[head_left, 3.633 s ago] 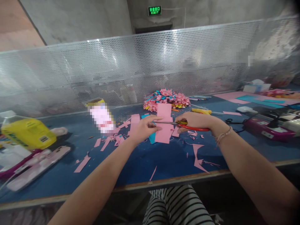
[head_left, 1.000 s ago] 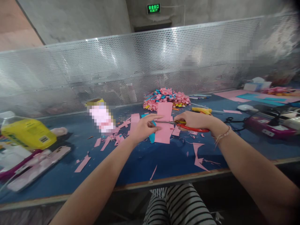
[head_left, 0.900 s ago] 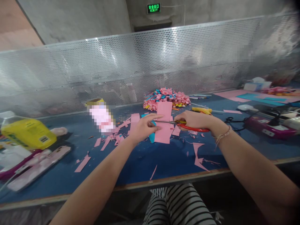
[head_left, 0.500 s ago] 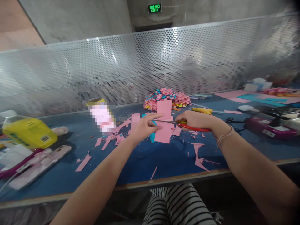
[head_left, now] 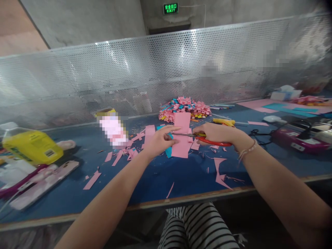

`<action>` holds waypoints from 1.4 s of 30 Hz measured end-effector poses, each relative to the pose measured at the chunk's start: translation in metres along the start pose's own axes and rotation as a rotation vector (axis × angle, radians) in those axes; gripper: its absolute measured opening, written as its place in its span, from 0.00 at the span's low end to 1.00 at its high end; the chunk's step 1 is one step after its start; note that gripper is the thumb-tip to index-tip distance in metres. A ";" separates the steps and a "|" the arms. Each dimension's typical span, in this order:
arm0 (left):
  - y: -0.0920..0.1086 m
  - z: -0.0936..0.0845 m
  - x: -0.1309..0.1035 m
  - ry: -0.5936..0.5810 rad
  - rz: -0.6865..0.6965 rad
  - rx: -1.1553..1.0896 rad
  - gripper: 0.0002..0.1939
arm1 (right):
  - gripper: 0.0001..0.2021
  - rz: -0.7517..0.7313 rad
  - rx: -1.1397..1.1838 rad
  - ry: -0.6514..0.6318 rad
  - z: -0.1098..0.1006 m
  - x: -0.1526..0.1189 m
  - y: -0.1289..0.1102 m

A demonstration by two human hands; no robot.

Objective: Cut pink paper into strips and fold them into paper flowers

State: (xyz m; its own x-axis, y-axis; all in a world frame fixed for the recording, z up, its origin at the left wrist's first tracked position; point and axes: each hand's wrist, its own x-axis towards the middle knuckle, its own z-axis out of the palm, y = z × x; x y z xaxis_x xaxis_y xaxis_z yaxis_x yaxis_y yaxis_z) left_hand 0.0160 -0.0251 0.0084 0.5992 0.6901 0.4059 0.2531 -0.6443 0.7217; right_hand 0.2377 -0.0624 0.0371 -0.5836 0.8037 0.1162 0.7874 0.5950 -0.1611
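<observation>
In the head view, my left hand (head_left: 162, 140) pinches a sheet of pink paper (head_left: 180, 149) by its left side, thumb and fingers close to the scissor blades. My right hand (head_left: 214, 133) is wrapped round red-handled scissors (head_left: 213, 142), whose blades point left across the pink paper. Blue paper (head_left: 160, 128) shows partly behind my left fingers. Another pink strip (head_left: 149, 133) lies left of it. Just beyond the hands sits a heap of small pink, blue and yellow paper pieces (head_left: 184, 105).
Pink scraps (head_left: 132, 152) litter the blue table (head_left: 181, 183). At left are a yellow bottle (head_left: 32, 145) and a phone (head_left: 45, 185). A yellow-handled tool (head_left: 223, 122) lies behind my right hand; a purple power strip (head_left: 298, 140) is at right. A perforated metal screen (head_left: 145, 76) borders the back.
The scissors' red handle has closed up slightly and my right fingers have shifted a little. The pink paper and my left hand stay almost in place.
</observation>
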 end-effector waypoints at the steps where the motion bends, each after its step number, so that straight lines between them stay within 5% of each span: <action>1: 0.000 0.000 0.000 0.001 0.003 0.007 0.24 | 0.11 0.006 -0.005 0.002 0.000 0.000 0.000; 20: 0.000 0.001 0.001 0.066 -0.043 0.037 0.27 | 0.09 0.013 -0.082 0.034 0.004 0.004 -0.004; 25: -0.001 -0.002 0.001 0.104 -0.053 0.001 0.26 | 0.12 0.134 -0.124 0.028 0.003 0.003 0.001; 34: -0.017 -0.019 0.006 0.344 -0.203 -0.026 0.22 | 0.14 0.435 -0.127 0.185 0.013 0.011 0.034; 36: -0.019 -0.021 0.007 0.361 -0.256 -0.073 0.22 | 0.13 0.495 -0.006 0.273 0.021 0.016 0.039; 38: -0.019 -0.022 0.006 0.361 -0.285 -0.129 0.22 | 0.12 0.534 0.359 0.360 0.029 0.023 0.039; 40: -0.017 -0.020 0.005 0.346 -0.282 -0.163 0.21 | 0.12 0.506 0.517 0.382 0.036 0.031 0.032; 42: -0.015 -0.017 0.004 0.309 -0.259 -0.148 0.20 | 0.13 0.406 0.951 0.533 0.042 0.038 0.020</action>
State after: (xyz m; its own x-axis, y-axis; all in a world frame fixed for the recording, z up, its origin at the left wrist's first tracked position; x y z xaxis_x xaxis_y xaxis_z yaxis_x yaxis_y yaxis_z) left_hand 0.0017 -0.0073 0.0087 0.2687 0.9037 0.3333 0.2401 -0.3979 0.8854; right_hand 0.2229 -0.0199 -0.0029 0.0128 0.9686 0.2483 0.2984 0.2333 -0.9255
